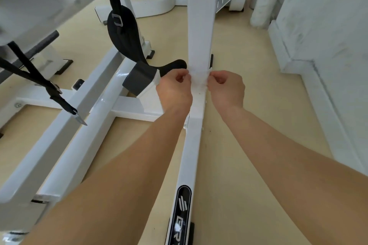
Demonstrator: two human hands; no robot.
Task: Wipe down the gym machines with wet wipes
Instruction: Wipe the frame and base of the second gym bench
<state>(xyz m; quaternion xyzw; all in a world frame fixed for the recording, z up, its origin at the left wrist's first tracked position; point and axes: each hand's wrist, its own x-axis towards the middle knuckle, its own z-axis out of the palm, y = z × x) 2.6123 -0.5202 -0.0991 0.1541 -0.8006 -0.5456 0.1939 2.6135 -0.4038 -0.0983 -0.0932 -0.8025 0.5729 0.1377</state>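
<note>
We pinch the wet wipe (199,80) taut between left hand (175,88) and right hand (227,87), across the foot of the white post (201,26), whose length rises straight ahead, equally near both.

A thin white wet wipe (199,78) is stretched across the front of a gym machine's white upright post (201,26), low down, just above where the post meets the floor rail (189,155). The left grip (174,87) pinches the wipe's left edge and the right grip (227,87) pinches its right edge, holding the sheet against the painted metal. The wipe appears crumpled at both ends, though blur makes its edges hard to trace against the white frame. The glossy rail runs along the floor toward the camera and carries a black oval logo badge (182,205) near its close end.
</note>
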